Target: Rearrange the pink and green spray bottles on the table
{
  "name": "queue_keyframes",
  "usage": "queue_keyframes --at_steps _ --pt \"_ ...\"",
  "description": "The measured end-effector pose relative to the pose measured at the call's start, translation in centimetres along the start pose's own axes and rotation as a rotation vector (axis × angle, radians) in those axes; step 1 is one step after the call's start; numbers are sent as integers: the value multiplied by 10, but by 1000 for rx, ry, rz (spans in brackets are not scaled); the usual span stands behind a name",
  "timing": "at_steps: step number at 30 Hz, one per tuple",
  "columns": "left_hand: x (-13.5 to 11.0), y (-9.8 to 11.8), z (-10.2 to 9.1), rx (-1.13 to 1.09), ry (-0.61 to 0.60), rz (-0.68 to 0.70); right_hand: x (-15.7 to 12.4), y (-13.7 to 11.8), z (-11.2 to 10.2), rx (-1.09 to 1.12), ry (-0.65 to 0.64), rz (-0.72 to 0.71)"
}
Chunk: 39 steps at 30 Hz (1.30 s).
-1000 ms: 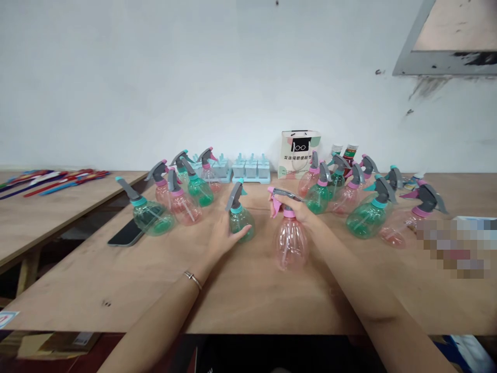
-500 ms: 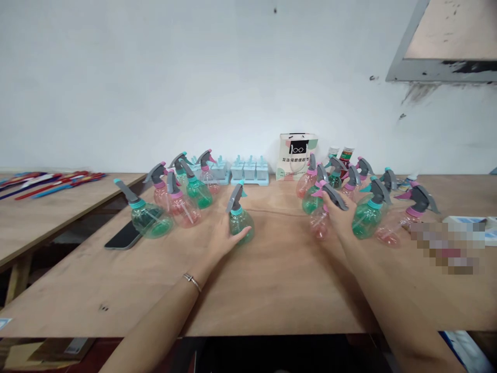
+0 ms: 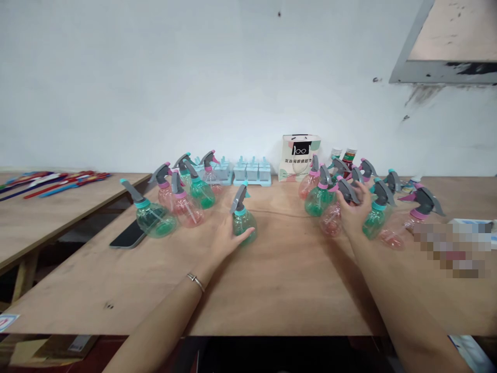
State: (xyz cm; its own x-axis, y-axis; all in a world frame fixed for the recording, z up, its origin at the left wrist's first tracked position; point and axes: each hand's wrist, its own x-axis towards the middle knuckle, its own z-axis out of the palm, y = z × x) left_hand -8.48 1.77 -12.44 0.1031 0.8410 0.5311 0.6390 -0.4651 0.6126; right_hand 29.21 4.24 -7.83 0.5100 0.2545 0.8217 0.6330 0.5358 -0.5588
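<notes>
My left hand (image 3: 226, 239) is wrapped round the lower body of a green spray bottle (image 3: 244, 221) with a grey trigger, which stands upright near the middle of the wooden table (image 3: 279, 280). A thin bracelet sits on that wrist. My right hand (image 3: 355, 211) is further right, closed round the neck of a pink spray bottle (image 3: 331, 221) that leans to the left among a group of spray bottles (image 3: 382, 207). Its grey trigger pokes out above my fingers.
Another cluster of green and pink spray bottles (image 3: 176, 199) stands at the left, with a dark phone (image 3: 128, 235) beside it. Light-blue ice-pop moulds (image 3: 251, 171) and a small paper bag (image 3: 301, 158) stand by the wall. Coloured strips (image 3: 50, 181) lie on a second table to the left.
My right hand carried the pink bottle from the table's middle to the right, into the group of bottles there. My left hand stayed on the green bottle.
</notes>
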Motion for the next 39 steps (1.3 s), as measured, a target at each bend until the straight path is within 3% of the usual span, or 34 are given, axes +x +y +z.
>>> queue_keyframes --at_steps 3,5,6,7,9,11,13,15,17,19,21,22,25,26,28,31,33,37,39 --pt "0 0 3 -44 12 -5 -5 -7 -6 55 194 -337" --pt "0 0 7 -80 40 -9 -18 -24 -4 128 105 -504" --pt "0 0 10 -91 58 -13 -27 -37 0 162 -66 -511" --pt "-1 0 13 -100 72 -18 -38 -51 6 149 -326 -420" --pt "-4 1 21 -112 86 -16 -63 -79 27 165 -577 -154" --pt "-9 2 32 -112 113 17 -86 -103 53 206 -767 27" --pt "-16 5 42 -84 167 84 -105 -118 79 269 -872 127" --pt "-23 7 50 -26 204 165 -116 -127 98 353 -877 188" --pt "-27 10 51 31 159 247 -119 -131 108 426 -816 239" --pt "-26 11 42 60 69 327 -115 -131 109 484 -752 295" --pt "-19 8 23 70 78 355 -103 -129 105 546 -743 372" --pt "-14 5 11 78 165 327 -96 -127 103 583 -755 419" --pt "8 -19 -26 92 656 160 -73 -123 97 711 -808 560" --pt "16 -31 -37 115 755 120 -66 -121 96 761 -822 610" --pt "30 -58 -52 149 834 40 -58 -120 96 852 -849 729" --pt "41 -90 -61 104 762 -103 -55 -120 97 927 -897 884" --pt "43 -99 -60 75 687 -189 -57 -120 98 903 -904 922" --pt "35 -85 -51 159 641 -311 -60 -123 97 814 -910 931" --pt "29 -70 -43 188 604 -297 -57 -126 95 839 -946 924"
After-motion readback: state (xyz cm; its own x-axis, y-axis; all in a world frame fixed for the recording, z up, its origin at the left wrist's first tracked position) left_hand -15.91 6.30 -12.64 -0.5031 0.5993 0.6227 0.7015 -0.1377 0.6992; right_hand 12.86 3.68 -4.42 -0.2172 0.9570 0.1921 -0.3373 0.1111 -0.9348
